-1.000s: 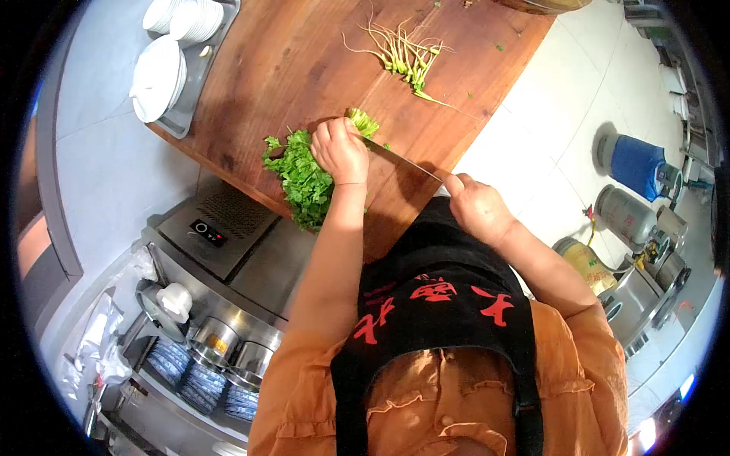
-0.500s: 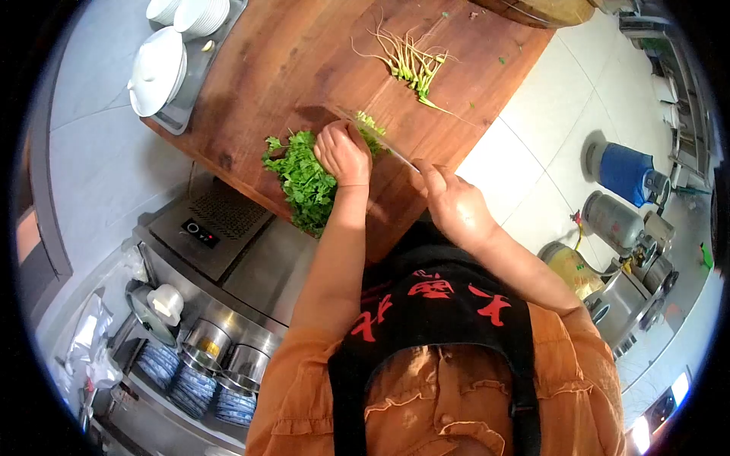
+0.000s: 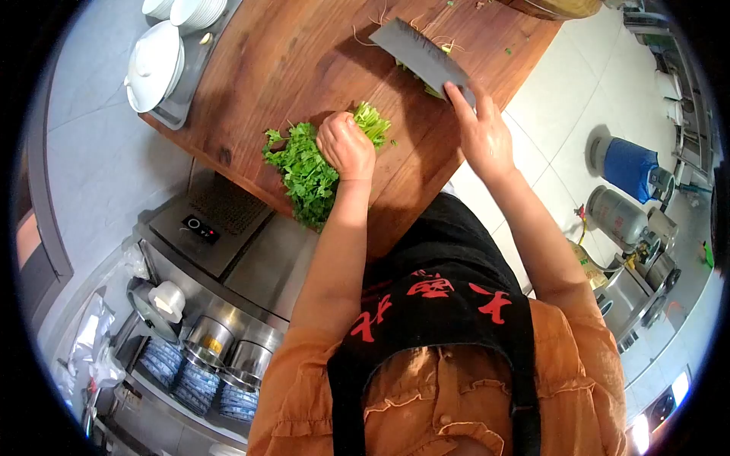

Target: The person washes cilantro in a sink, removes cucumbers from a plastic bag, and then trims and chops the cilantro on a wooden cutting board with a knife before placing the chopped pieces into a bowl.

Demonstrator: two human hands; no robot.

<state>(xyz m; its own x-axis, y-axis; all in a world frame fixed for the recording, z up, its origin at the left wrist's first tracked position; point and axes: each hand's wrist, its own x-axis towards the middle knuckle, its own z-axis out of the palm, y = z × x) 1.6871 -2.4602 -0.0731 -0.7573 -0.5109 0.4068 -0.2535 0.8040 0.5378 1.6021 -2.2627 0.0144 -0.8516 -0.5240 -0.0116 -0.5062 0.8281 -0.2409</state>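
My left hand (image 3: 346, 148) is closed around the stems of a bunch of cilantro (image 3: 308, 171) lying on the wooden table (image 3: 281, 68). Leaves spread out to the left of the hand, and pale green cut stem ends show on its right. My right hand (image 3: 484, 137) grips a cleaver (image 3: 422, 57) at its handle, which the fingers hide. The broad blade is turned with its flat side up, over the far part of the table. Beneath and behind it, thin cut-off roots (image 3: 365, 39) are mostly covered by the blade.
A grey tray (image 3: 179, 112) with a white lidded dish (image 3: 154, 64) and stacked white bowls (image 3: 196, 11) is at the table's left. A round wooden object (image 3: 559, 6) sits at the far right corner. Gas cylinders (image 3: 617, 216) stand on the tiled floor at right.
My right hand has lifted the cleaver from the stems beside my left hand and carried it away to the far right, over the roots. My left hand has stayed on the cilantro.
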